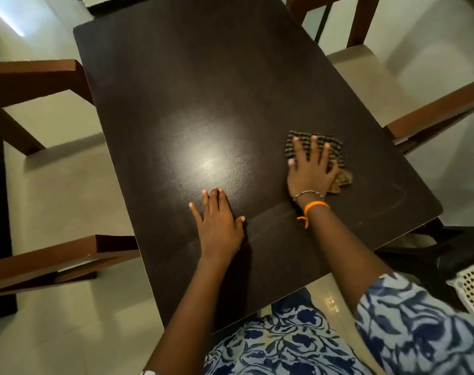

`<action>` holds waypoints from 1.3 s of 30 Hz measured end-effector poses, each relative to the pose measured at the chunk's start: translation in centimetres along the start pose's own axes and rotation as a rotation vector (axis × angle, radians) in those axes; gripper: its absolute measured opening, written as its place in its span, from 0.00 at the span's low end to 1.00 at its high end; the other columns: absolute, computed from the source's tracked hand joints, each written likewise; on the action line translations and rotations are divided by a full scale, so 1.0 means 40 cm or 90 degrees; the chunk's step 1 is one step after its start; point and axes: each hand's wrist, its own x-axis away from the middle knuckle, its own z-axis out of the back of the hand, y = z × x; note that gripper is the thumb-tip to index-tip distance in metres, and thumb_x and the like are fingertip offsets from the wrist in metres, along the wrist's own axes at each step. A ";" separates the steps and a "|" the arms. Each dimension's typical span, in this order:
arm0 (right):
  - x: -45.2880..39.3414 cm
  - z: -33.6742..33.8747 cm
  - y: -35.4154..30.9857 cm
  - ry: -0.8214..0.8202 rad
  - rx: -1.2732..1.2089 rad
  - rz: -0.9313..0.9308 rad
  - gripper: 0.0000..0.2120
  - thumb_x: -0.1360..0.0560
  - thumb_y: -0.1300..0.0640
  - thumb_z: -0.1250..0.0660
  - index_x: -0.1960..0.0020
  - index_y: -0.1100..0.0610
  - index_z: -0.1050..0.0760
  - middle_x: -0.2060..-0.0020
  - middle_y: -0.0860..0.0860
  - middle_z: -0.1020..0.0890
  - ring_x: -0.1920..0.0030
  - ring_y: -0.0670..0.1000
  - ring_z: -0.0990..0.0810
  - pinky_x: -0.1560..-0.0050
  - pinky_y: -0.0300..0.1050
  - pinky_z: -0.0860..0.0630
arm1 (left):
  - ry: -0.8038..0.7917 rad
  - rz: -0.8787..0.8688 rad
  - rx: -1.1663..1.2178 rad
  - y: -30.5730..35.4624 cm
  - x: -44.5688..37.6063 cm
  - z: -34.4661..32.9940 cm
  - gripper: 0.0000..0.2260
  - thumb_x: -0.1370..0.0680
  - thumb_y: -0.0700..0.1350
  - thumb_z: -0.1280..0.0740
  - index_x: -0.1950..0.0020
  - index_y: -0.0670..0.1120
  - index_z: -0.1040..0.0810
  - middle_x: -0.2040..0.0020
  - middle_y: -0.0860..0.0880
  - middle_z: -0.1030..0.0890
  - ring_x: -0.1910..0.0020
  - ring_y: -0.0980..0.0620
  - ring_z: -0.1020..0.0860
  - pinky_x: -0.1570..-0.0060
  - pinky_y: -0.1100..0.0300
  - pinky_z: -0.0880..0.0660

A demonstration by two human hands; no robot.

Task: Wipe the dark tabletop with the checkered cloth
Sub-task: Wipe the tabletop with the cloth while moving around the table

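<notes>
The cloth (315, 151) lies folded near the right edge of the tabletop (203, 77), pinned flat under the right hand (311, 169) — fingers spread straight, pressing, not gripping. The left hand (219, 220) rests open on bare wood, holding nothing. Soft, light fabric likely bunches when pushed — broad palm pressure should keep it flat.

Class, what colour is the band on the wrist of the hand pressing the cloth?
Orange band on the right hand, clearest in the head view.
</notes>
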 end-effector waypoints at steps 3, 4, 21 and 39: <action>0.069 -0.035 -0.107 -0.056 0.025 0.156 0.26 0.22 0.49 0.45 0.26 0.40 0.47 0.23 0.49 0.48 0.23 0.56 0.52 0.29 0.62 0.53 | 0.008 0.032 0.004 -0.005 0.005 0.003 0.32 0.22 0.51 0.39 0.23 0.41 0.51 0.22 0.45 0.49 0.23 0.47 0.58 0.31 0.46 0.68; 0.095 -0.049 -0.139 -0.080 0.028 0.214 0.26 0.22 0.49 0.45 0.26 0.40 0.47 0.23 0.49 0.49 0.23 0.57 0.53 0.29 0.62 0.53 | 0.004 0.044 0.003 -0.002 0.005 0.003 0.32 0.22 0.49 0.40 0.23 0.41 0.51 0.22 0.45 0.49 0.23 0.47 0.57 0.30 0.45 0.67; -0.274 0.116 0.295 -0.051 0.077 0.169 0.25 0.21 0.49 0.43 0.26 0.40 0.46 0.23 0.47 0.45 0.24 0.55 0.49 0.29 0.61 0.46 | 0.020 -0.045 -0.015 0.257 -0.107 -0.047 0.32 0.21 0.52 0.41 0.23 0.42 0.52 0.22 0.46 0.49 0.23 0.46 0.58 0.32 0.46 0.70; -0.236 0.023 0.086 -0.114 0.087 0.572 0.26 0.23 0.49 0.43 0.27 0.39 0.44 0.24 0.48 0.44 0.24 0.57 0.46 0.30 0.60 0.47 | -0.018 0.074 0.002 0.324 -0.155 -0.055 0.42 0.26 0.57 0.35 0.23 0.42 0.57 0.22 0.46 0.55 0.24 0.48 0.62 0.32 0.46 0.70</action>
